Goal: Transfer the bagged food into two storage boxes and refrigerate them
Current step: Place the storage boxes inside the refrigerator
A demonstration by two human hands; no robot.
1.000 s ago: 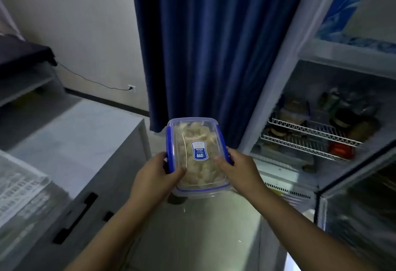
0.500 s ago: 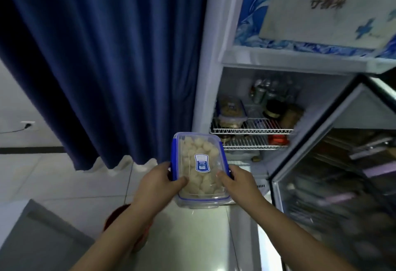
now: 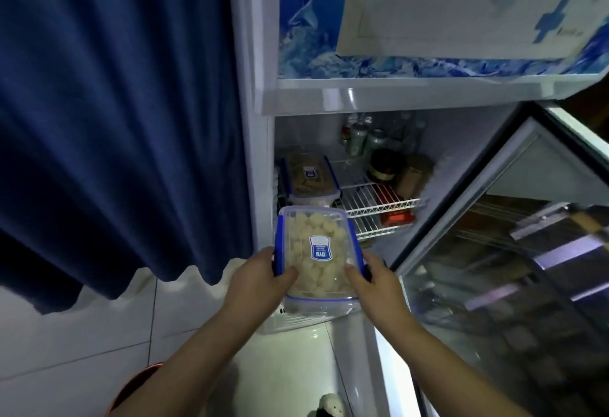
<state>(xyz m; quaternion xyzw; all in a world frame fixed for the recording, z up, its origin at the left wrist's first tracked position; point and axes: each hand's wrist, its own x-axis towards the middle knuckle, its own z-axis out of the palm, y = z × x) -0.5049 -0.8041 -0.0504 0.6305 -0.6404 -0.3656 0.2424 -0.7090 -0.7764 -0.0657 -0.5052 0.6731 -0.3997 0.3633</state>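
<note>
Plainly, the risk lies at the wire shelf. The shelved box takes its left front corner and jars crowd the back right, so a careless push could knock them or snag on the shelf's front edge. The held box hangs in the air just before the open fridge, with the left hand and right hand gripping its near corners, thumbs on the lid (blue clips down, it seems). Its clear walls show pale lumps under a small blue label.
</note>
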